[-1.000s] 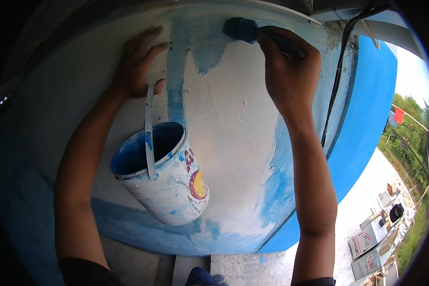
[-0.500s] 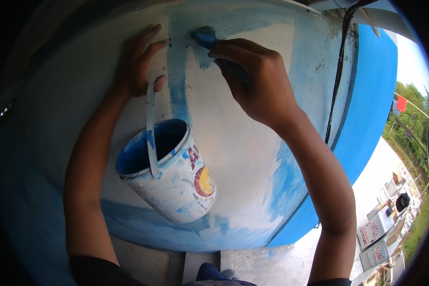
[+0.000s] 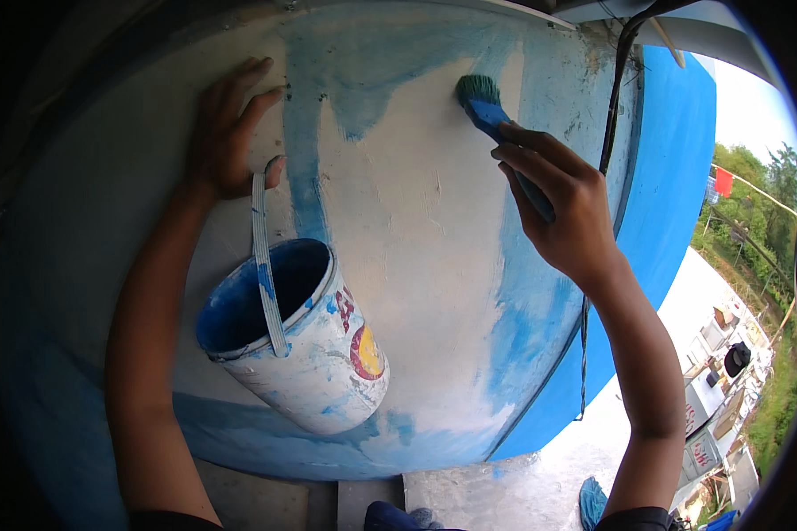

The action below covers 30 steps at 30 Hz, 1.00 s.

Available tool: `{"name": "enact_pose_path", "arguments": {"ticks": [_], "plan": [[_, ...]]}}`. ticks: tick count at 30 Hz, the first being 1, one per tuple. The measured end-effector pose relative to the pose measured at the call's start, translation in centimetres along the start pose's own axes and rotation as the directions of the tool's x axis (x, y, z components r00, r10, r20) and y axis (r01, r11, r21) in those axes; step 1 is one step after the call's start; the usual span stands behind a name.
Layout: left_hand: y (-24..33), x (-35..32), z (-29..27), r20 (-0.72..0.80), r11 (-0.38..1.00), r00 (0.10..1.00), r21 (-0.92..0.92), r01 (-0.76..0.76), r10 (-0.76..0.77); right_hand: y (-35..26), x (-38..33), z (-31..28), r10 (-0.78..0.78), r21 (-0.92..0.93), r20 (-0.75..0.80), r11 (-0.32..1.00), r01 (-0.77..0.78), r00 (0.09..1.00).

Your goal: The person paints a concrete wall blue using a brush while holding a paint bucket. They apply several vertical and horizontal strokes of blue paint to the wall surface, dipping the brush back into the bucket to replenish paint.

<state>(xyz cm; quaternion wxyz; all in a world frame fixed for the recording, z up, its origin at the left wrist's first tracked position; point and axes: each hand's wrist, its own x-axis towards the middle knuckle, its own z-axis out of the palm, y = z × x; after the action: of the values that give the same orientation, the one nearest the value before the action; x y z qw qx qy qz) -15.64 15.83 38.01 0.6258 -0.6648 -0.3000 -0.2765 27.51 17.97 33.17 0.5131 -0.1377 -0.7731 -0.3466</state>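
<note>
Gripping the blue handle tight, the right hand [image 3: 562,217] held a paintbrush [image 3: 491,115] up against the wall [image 3: 416,203]. The brush's greenish-blue bristles touched the wall near its top, right at the edge where blue paint met a big bare white patch.

The left hand [image 3: 230,133] lay flat on the wall, up and to the left of that white patch, fingers spread. Its thumb hooked the thin pale handle [image 3: 264,257] of a paint bucket [image 3: 297,341], so the bucket hung below the hand, tilted against the wall. The bucket was white with splashes of blue, and blue inside.

Blue paint ran along the top of the wall, down a stripe left of the white patch, and along the bottom and right side. The middle was not painted. A black cable [image 3: 613,106] hung down the wall to the right of the brush.

It looked like the painting step was under way, maybe a bit less than half done. The next move would likely need the brush to go over the white part, and to be dipped into the bucket when it ran dry, without dripping.
</note>
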Motion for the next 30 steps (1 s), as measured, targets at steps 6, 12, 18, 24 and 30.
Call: {"name": "enact_pose_path", "arguments": {"ticks": [6,12,18,24,30], "plan": [[-0.1,0.1,-0.1,0.021,1.0,1.0,-0.015,0.001,-0.001,-1.1,0.9,-3.0,0.1,0.374,0.443,0.883,-0.285,0.891],[0.2,0.8,0.3,0.014,0.999,1.0,-0.035,-0.016,0.017,6.4,4.5,-5.3,0.31,0.258,0.109,0.909,-0.328,0.944],[0.0,0.8,-0.6,0.032,1.0,0.999,-0.009,-0.018,0.018,5.7,2.1,-3.4,0.073,-0.034,-0.055,0.997,-0.075,0.996],[0.4,0.9,0.2,0.001,1.0,1.0,0.001,-0.027,0.027,-1.1,-6.8,-3.8,-0.038,0.155,0.393,0.988,-0.025,0.919],[-0.2,0.7,0.5,-0.002,0.999,0.999,-0.004,-0.037,0.037,3.9,-1.7,-5.8,0.146,0.168,0.326,0.963,-0.209,0.934]]}}
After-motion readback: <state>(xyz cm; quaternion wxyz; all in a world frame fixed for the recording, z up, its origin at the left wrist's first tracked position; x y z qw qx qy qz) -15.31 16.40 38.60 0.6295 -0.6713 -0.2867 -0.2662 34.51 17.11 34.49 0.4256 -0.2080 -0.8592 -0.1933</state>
